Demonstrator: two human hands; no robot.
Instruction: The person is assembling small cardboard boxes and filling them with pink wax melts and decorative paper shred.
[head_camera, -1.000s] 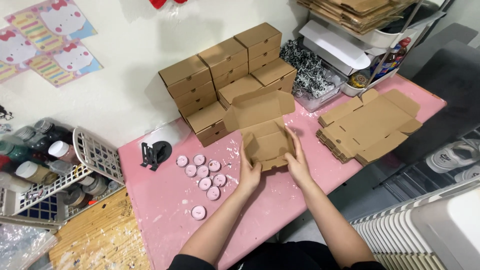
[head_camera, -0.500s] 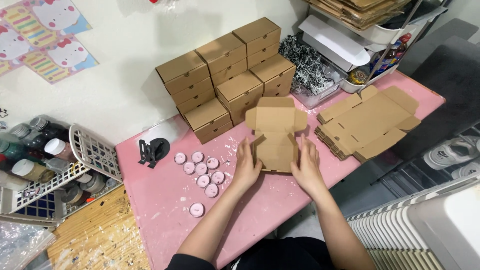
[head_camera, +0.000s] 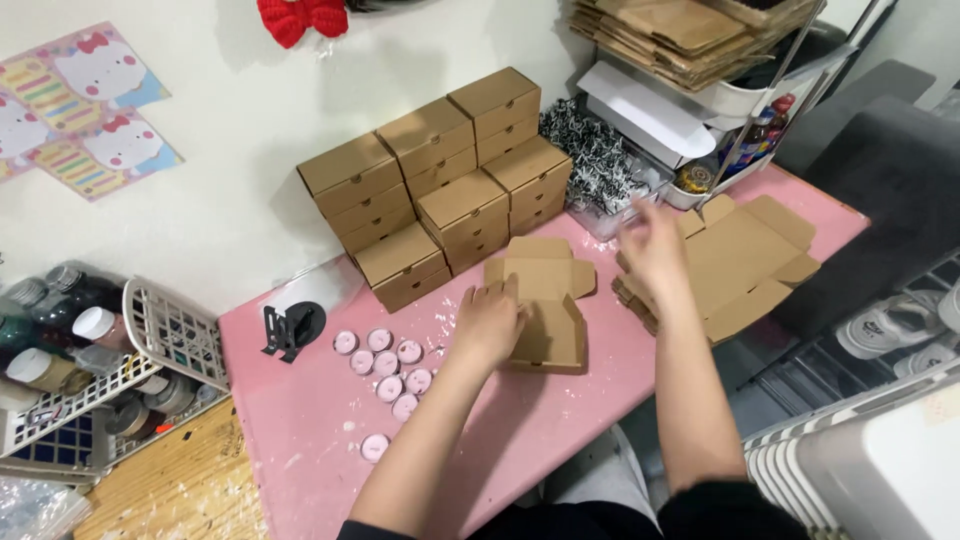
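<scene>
On pink table (head_camera: 560, 420): left hand (head_camera: 490, 322) now alone grips folded box (head_camera: 545, 315); right hand (head_camera: 655, 245) lifted away, open, empty.

Matt brown cardboard box (head_camera: 545, 310) — smooth
</scene>
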